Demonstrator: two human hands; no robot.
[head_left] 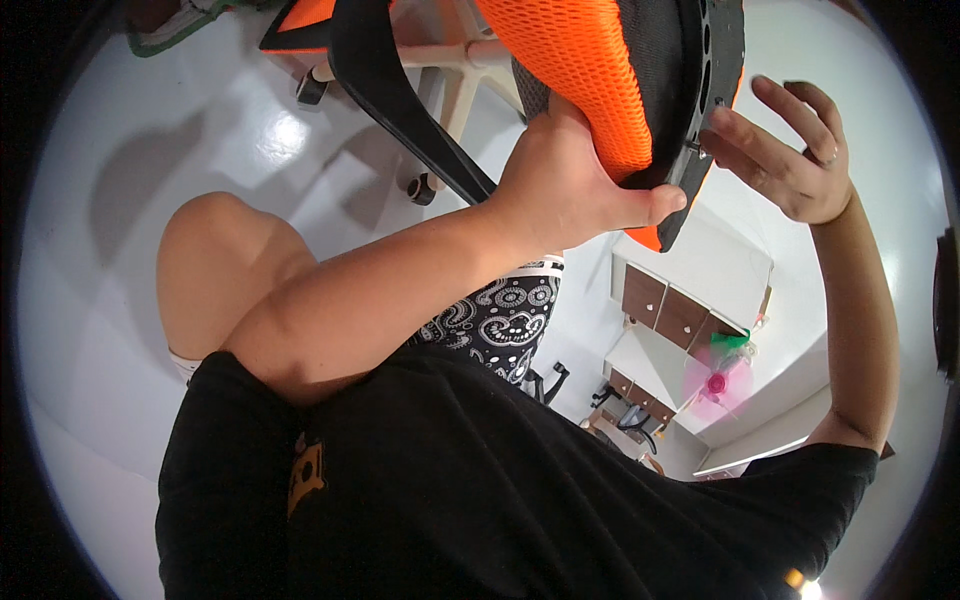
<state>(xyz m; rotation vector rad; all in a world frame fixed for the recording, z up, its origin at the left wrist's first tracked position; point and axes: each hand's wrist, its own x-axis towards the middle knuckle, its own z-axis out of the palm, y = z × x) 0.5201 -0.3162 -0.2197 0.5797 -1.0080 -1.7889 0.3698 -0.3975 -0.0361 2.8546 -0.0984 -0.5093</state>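
An orange mesh chair part [600, 70], with dark fabric and a black frame rail [706, 60] pierced by slots, is held up in front of me. My left hand [570, 190] is closed round its lower end. The fingers go behind the mesh, and the thumb lies along the lower edge by the rail. A small metal bolt [695, 149] sticks out of the rail. My right hand [790, 160] has its thumb and index fingertips pinched at the bolt, the other fingers raised. The fingertips partly cover the bolt's end.
A black looped armrest [375, 90] hangs left of the mesh. Behind it stands a pale chair base [455, 95] with black casters [421, 190]. White cabinets with brown drawers [665, 305] and a pink fan [717, 383] are at the lower right.
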